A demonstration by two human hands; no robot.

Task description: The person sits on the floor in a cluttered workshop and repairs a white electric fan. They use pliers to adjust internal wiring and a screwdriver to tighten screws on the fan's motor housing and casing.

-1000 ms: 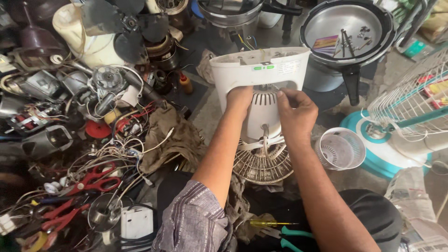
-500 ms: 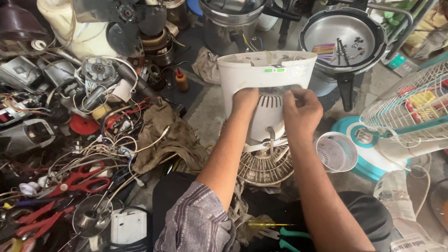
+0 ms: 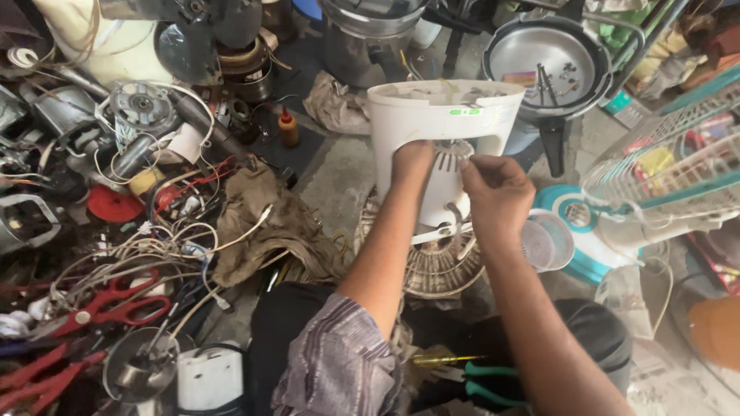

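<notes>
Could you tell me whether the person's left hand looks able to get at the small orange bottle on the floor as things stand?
Probably yes. The left hand is on the white fan housing, and the orange bottle stands apart to its left with bare floor between, though the hand must let go first.

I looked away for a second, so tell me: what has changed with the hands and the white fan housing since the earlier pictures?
Little changed. The left hand keeps its grip on the white fan housing, and the right hand stays pinched at the vented middle, its fingers shifting only slightly. Nothing was taken hold of or let go. The view drifted a little; the red scissors and round pan lie as before.
</notes>
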